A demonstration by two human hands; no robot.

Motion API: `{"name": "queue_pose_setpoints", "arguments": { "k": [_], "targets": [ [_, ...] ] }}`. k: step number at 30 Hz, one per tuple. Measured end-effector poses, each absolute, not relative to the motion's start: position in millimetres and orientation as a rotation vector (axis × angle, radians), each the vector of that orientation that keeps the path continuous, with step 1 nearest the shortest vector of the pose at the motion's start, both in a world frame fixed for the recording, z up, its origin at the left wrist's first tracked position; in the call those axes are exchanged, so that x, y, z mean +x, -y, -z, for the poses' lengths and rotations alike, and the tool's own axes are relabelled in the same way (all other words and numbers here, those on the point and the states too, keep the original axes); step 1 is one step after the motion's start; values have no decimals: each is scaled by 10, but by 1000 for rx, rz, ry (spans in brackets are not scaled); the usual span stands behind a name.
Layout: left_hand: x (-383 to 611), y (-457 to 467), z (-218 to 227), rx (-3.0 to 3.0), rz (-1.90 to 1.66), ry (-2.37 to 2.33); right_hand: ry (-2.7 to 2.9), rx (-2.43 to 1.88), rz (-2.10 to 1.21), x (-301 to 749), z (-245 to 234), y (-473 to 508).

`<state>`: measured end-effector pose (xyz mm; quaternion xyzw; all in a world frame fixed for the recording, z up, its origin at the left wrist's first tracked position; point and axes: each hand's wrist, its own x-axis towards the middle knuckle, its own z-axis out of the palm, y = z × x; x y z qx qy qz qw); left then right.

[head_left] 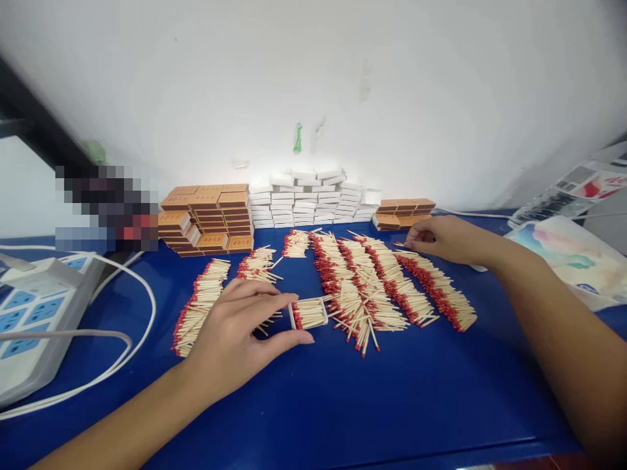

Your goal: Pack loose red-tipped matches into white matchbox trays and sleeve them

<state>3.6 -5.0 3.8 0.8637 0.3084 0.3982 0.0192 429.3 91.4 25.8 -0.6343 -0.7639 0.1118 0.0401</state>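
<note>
A small white matchbox tray (pixel 308 324) filled with red-tipped matches lies on the blue table. My left hand (pixel 240 320) has its thumb and index finger at the tray's long sides, closed about its left end. Further back on the right, my right hand (pixel 434 236) is pinched at the far end of a row of matches (pixel 435 287). A match (pixel 398 244) sticks out at its fingertips. Several more rows of loose matches (pixel 362 274) spread between the hands, and another row (pixel 206 294) lies partly behind my left hand.
Against the wall stand stacked orange matchboxes (pixel 206 209), white empty trays (pixel 313 202) and a smaller matchbox stack (pixel 404 209). A power strip (pixel 44 320) with white cables (pixel 147 307) lies at left. A plastic-wrapped package (pixel 573 254) is at right, beside my right forearm.
</note>
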Motion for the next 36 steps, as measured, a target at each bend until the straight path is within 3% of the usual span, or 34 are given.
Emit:
{"name": "queue_pose_setpoints", "arguments": {
  "k": [36],
  "targets": [
    [31,50,-30,2669,-1247,-953,2321,-2045,-497,4439,-135,-988]
  ]
}}
